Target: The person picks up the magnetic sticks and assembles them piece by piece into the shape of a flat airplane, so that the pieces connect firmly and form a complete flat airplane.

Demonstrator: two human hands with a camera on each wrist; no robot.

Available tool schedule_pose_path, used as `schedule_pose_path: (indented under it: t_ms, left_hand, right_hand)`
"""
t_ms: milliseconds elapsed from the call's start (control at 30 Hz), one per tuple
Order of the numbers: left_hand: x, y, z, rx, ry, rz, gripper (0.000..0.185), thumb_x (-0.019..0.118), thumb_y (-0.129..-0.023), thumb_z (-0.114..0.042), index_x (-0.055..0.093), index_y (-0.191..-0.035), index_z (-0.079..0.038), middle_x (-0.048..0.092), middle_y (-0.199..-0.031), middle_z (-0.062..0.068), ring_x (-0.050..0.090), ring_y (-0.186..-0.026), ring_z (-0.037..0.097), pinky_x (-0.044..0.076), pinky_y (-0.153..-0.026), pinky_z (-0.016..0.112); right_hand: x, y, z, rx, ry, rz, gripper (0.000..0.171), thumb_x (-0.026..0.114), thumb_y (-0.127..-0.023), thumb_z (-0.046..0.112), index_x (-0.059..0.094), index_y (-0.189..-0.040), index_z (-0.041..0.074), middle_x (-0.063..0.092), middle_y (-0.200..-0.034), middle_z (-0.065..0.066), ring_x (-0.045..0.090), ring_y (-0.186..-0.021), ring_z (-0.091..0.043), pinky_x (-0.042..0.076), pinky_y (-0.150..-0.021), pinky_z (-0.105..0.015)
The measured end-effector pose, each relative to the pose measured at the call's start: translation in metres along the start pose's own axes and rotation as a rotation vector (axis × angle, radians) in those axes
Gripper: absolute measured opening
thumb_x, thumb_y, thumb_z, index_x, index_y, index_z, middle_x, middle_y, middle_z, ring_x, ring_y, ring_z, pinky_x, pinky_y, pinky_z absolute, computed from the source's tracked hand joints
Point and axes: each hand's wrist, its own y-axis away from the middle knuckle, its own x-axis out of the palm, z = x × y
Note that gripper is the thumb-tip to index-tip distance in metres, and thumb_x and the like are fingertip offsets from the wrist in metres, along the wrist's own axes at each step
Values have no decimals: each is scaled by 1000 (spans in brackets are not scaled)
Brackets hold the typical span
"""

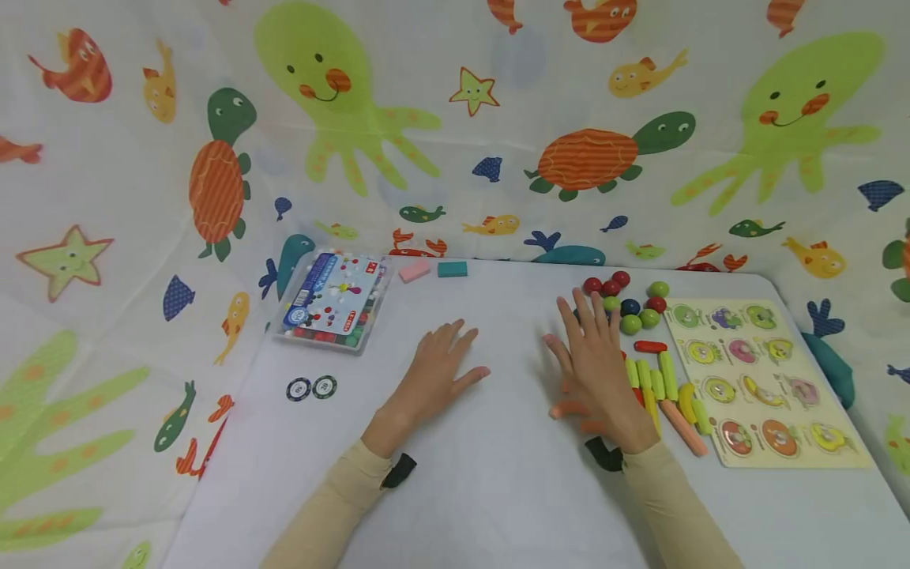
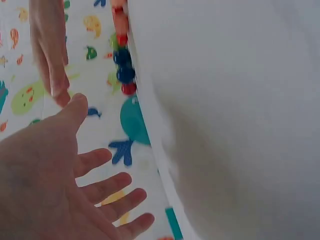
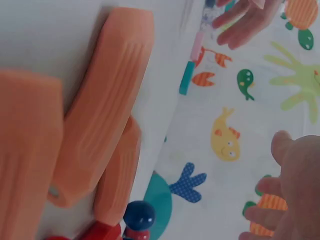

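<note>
My left hand point(image 1: 434, 367) hovers over the middle of the white table with fingers spread and nothing in it. To its right my right hand point(image 1: 596, 363) is also spread and holds nothing; it partly covers some orange sticks and a few small balls. Beside that hand lie yellow-green sticks point(image 1: 667, 375), a longer orange stick point(image 1: 682, 428) and a red stick point(image 1: 650, 346). Beyond its fingertips are several red, dark blue and green balls point(image 1: 630, 325). The right wrist view shows a ridged orange stick point(image 3: 107, 105) close up, with the right hand point(image 3: 305, 185) apart from it.
A wooden fruit-puzzle board point(image 1: 846, 461) lies at the right edge. At the back left stands a clear plastic box point(image 1: 334, 296) with a printed card. Two poker chips point(image 1: 298, 389) lie before it. Pink point(image 1: 415, 271) and teal point(image 1: 452, 269) blocks sit at the back edge, before a patterned curtain point(image 1: 441, 118).
</note>
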Motion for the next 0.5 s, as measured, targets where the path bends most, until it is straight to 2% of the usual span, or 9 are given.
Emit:
schedule_pose_path:
  t_ms: [100,267,500]
  left_hand:
    - [11,-2,-14,79,42,22,71,53,-99,-59,42,-154,-15,40,-159,12,38,-148,30,31,-120,53]
    - [26,-5,-40,205,92,44,63,55,-100,-55,53,-147,-14,54,-148,9,53,-136,25,45,-111,47]
    - [43,-10,-74,364,61,56,48,61,-100,-46,62,-136,-14,65,-127,3,63,-113,17,52,-95,31]
  right_hand:
    - [-4,3,-4,14,-19,-22,68,53,-104,41,28,-160,11,15,-170,-17,1,-158,-37,-4,-123,-64]
    - [-10,8,-12,38,-12,-70,60,53,-105,37,36,-157,11,21,-167,-18,12,-156,-39,1,-124,-63]
    - [-12,19,-25,-1,26,-128,46,66,-98,11,53,-142,3,39,-155,-22,33,-145,-42,19,-121,-65]
